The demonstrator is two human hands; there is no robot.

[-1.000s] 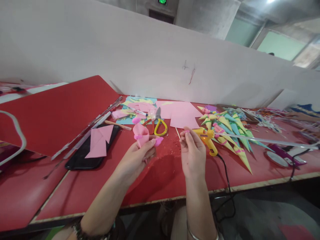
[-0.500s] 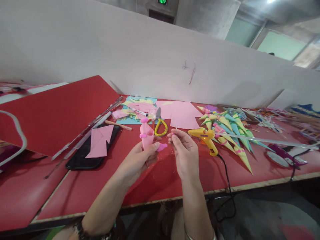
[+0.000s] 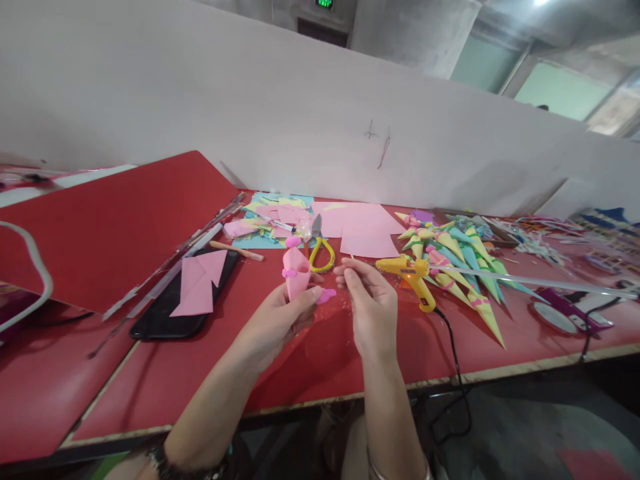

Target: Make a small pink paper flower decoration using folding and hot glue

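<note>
In my left hand (image 3: pixel 280 320) a pale pink paper cone (image 3: pixel 297 275) points down, its wide mouth at the top. Bright pink blobs, soft like clay, sit on the cone's rim and front. A flat magenta piece (image 3: pixel 326 295) sticks out past my left thumb and fingers. To the right, my right hand (image 3: pixel 369 293) has thumb and forefinger pinched together, apart from the cone. Whatever is in that pinch, if anything, is too small to make out. Yellow-handled scissors (image 3: pixel 321 260) lie just beyond, between both hands. Beside my right hand rests a yellow glue gun (image 3: pixel 411 275) with a long clear stick.
Finished paper cones (image 3: pixel 465 257) in yellow, blue and pink are heaped on the right. Pink sheets (image 3: pixel 367 227) and paper scraps (image 3: pixel 273 217) lie at the back. A black phone (image 3: pixel 165 327) bears folded pink paper (image 3: pixel 195 287). The glue gun's cable (image 3: pixel 456 353) hangs over the table edge.
The cone has shifted slightly right and tilted a little in my left hand. My right hand stays almost in place; the pink bit seen at its fingertips before no longer shows.
</note>
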